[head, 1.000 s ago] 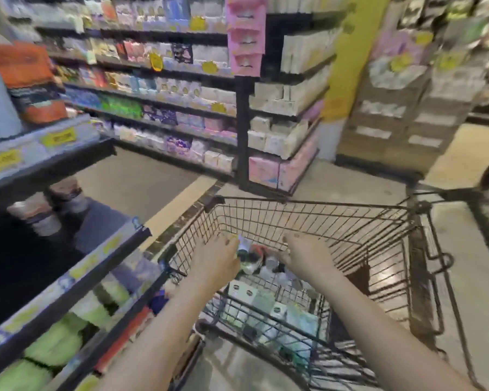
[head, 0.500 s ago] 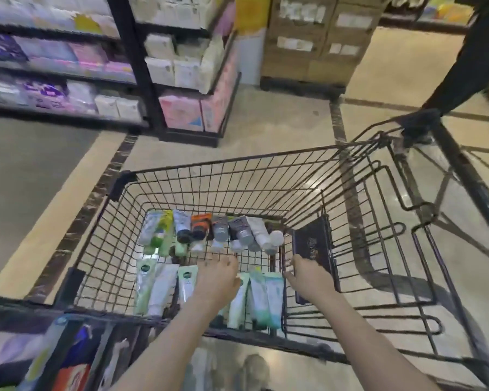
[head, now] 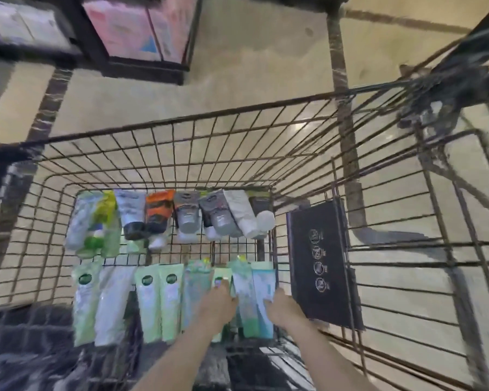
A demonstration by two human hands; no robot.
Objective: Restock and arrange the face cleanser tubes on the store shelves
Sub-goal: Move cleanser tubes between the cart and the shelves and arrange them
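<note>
The wire shopping cart point(head: 181, 128) is dark brown-black. Its near row of cleanser tubes point(head: 170, 300) is pale green and white with dark green ovals; the far row point(head: 187, 215) runs white-green, orange-black, grey, white. The floor point(head: 251, 66) is beige with dark marbled strips.

Glossy beige tiled floor point(head: 254, 80) with dark strips point(head: 340, 52), shelving point(head: 141, 29) beyond

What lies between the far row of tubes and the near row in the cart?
In the head view, mostly bare wire floor of the cart separates the far row from the near row.
</note>
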